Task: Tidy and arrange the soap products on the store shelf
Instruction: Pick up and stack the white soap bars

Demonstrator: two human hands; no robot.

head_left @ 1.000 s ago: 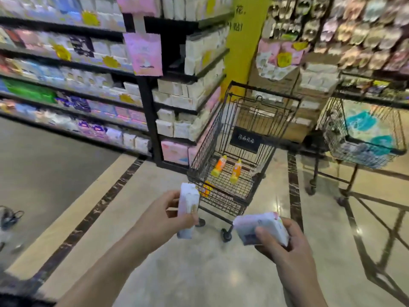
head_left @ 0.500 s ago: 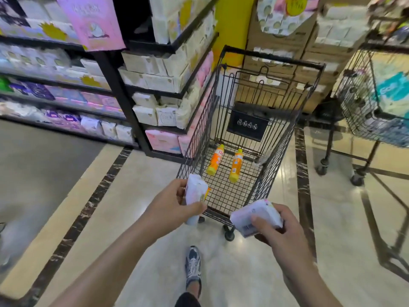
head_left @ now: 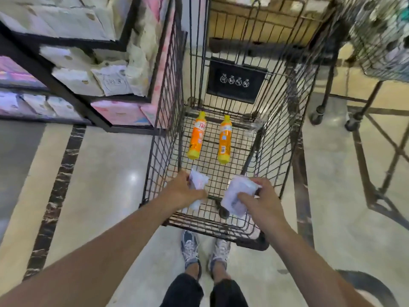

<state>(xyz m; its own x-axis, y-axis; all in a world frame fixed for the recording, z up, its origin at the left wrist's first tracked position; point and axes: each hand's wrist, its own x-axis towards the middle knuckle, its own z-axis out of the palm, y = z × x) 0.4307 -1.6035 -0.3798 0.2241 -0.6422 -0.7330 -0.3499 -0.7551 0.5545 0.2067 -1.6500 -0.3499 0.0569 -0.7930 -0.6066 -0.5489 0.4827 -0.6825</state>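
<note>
My left hand (head_left: 184, 191) grips a small white-and-pink soap pack (head_left: 198, 180) inside the near end of a black wire shopping cart (head_left: 168, 120). My right hand (head_left: 257, 199) grips a second white pack with lilac print (head_left: 238, 194), also low inside the cart near its rear wall. Two orange bottles with yellow caps, one (head_left: 197, 136) and the other (head_left: 224, 139), lie on the cart floor further ahead.
A black shelf unit (head_left: 55, 78) with white and pink packs stands at the left, close to the cart's side. A second cart (head_left: 380, 41) is at the upper right, with a metal frame (head_left: 380, 165) on the floor. My shoes (head_left: 205, 249) stand behind the cart.
I have stepped up to the cart and tilted my view down. Both hands have moved forward and lowered, carrying their packs from outside the cart into its near end.
</note>
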